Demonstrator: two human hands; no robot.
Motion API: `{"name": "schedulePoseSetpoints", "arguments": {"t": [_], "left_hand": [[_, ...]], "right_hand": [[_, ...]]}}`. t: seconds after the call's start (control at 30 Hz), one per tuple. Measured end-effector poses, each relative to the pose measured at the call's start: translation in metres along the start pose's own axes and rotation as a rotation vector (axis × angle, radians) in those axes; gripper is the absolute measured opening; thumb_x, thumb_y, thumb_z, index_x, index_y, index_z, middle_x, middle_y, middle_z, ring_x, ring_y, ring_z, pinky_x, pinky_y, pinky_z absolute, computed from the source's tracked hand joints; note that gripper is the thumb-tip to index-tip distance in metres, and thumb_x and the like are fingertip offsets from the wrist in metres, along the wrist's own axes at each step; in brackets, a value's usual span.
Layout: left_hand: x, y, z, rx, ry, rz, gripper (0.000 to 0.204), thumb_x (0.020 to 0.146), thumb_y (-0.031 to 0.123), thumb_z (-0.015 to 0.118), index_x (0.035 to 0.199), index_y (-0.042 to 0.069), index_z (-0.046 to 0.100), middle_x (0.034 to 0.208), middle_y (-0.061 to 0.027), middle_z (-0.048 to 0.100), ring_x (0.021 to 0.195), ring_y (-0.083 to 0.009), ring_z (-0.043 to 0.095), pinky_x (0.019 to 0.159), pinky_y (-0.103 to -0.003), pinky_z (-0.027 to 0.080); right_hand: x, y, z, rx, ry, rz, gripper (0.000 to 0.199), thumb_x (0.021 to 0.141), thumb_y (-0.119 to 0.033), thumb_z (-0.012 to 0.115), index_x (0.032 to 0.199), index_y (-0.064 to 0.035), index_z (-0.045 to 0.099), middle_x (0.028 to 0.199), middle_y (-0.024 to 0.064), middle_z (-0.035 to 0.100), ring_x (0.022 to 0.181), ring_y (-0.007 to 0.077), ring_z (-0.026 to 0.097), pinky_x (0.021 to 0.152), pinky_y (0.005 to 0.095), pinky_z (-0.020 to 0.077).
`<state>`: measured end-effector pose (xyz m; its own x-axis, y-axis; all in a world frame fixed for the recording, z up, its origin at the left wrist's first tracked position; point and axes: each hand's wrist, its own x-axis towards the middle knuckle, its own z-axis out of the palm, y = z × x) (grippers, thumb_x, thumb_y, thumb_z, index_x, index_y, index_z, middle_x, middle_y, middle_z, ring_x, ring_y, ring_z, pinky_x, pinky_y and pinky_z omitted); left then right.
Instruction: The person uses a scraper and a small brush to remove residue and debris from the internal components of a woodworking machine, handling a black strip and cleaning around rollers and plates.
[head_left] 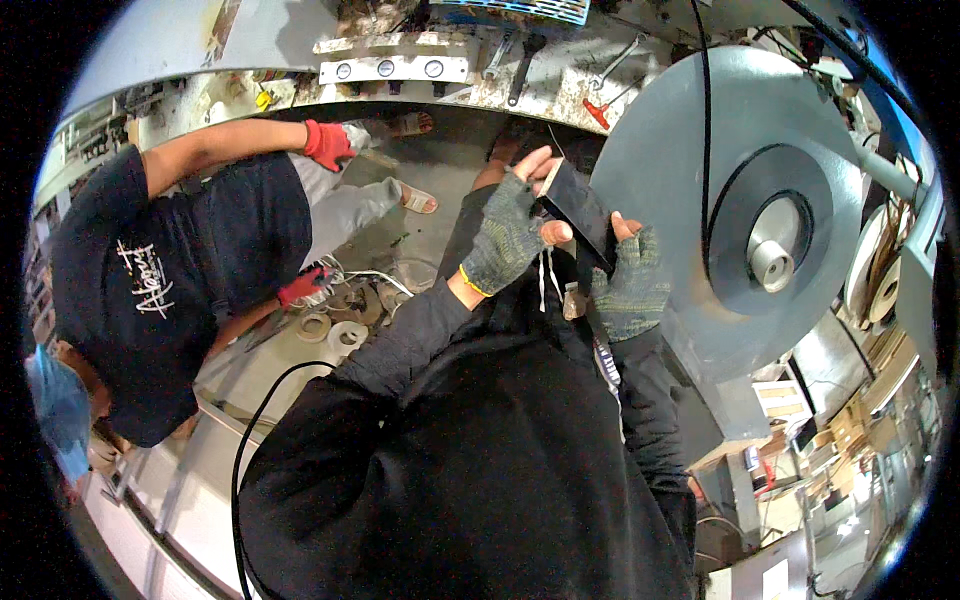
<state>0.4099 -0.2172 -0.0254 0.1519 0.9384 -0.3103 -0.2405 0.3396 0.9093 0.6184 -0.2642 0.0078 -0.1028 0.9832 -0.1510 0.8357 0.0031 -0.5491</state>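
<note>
1. The left hand [508, 235], in a grey fingerless glove, grips a flat black phone-like slab [580, 212] at chest height.
2. The right hand [632, 275] cups its lower edge, fingers seemingly curled.
3. A large grey disc [740, 170] stands just beside.

The scene is evenly and fairly brightly lit from overhead, so the large grey disc [770, 200] at the right shows a soft sheen rather than hard glare, while the person's black sleeves [450, 450] in the near centre swallow detail and read as a dark mass. The fisheye lens bends straight edges strongly toward the rim, curving the far machine panel [400, 70] and leaving black corners around the round picture. Focus is sharp in the centre, softer and slightly smeared at the far-right and lower-left edges.
</note>
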Motion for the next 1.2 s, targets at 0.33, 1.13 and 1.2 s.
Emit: {"name": "schedulePoseSetpoints", "arguments": {"t": [0.33, 1.13, 1.2], "left_hand": [[0.040, -0.055, -0.074, -0.237, -0.140, -0.255, 0.074, 0.109, 0.059, 0.048, 0.146, -0.004, 0.056, 0.143, -0.0174, 0.063, 0.131, -0.0265, 0.061, 0.112, -0.038, 0.048], [0.057, -0.015, -0.114, -0.001, -0.066, -0.172, 0.020, 0.100, 0.022, 0.075, 0.104, 0.002, 0.074, 0.089, -0.0031, 0.071, 0.081, -0.0106, 0.067, 0.075, -0.026, 0.055], [0.054, 0.005, -0.114, 0.091, -0.069, -0.172, 0.018, 0.102, 0.020, 0.072, 0.108, 0.004, 0.073, 0.091, -0.0021, 0.069, 0.085, -0.0099, 0.065, 0.079, -0.026, 0.053]], "right_hand": [[-0.005, 0.002, 0.010, 0.059, -0.098, -0.087, 0.072, 0.077, -0.010, 0.073, 0.148, -0.0109, 0.058, 0.125, 0.0193, 0.065, 0.111, 0.0411, 0.066, 0.094, 0.0474, 0.0556], [0.005, -0.007, 0.014, 0.107, -0.167, -0.121, 0.060, 0.086, -0.017, 0.069, 0.144, -0.0051, 0.060, 0.120, 0.0216, 0.066, 0.107, 0.0404, 0.067, 0.093, 0.0447, 0.0559], [0.005, -0.007, 0.013, 0.121, -0.168, -0.111, 0.060, 0.086, -0.017, 0.069, 0.144, -0.0052, 0.059, 0.120, 0.0217, 0.065, 0.107, 0.0408, 0.067, 0.093, 0.0450, 0.0560]]}}
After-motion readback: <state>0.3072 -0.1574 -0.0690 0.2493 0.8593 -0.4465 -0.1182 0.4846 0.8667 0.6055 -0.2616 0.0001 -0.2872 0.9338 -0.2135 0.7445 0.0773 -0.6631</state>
